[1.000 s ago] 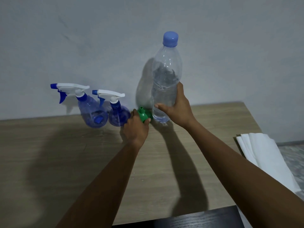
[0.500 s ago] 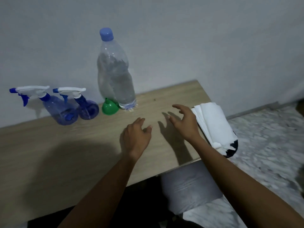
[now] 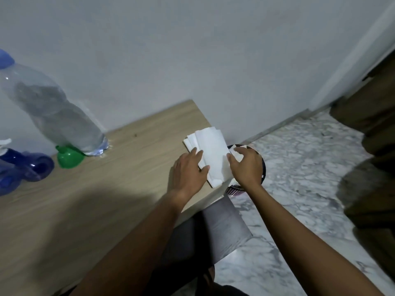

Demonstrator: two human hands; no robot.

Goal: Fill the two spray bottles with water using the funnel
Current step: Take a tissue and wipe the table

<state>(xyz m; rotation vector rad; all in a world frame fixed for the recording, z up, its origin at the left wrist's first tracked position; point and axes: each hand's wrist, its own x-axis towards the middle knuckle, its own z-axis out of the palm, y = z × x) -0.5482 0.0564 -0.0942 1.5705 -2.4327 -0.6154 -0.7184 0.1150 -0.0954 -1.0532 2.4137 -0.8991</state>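
Note:
A clear water bottle [image 3: 55, 116] with a blue cap stands at the table's back left. The green funnel [image 3: 69, 157] lies mouth down beside its base. One blue spray bottle [image 3: 32, 165] shows at the left edge, and a second [image 3: 6, 182] is cut off by the frame. My left hand [image 3: 188, 174] rests flat on the left side of a stack of white paper towels [image 3: 211, 152] at the table's right edge. My right hand [image 3: 245, 165] touches the stack's right side with its fingers curled at the edge; a firm grip cannot be told.
The wooden table [image 3: 96, 199] ends just right of the towels. A dark round bin [image 3: 259, 165] stands on the marble floor below that edge. Brown furniture [image 3: 372, 146] fills the far right. My grey-clad knee [image 3: 222, 229] pokes out under the table.
Both hands let go of the water bottle and funnel and moved right onto the paper towels. My view swung right, pushing the bottles to the left edge.

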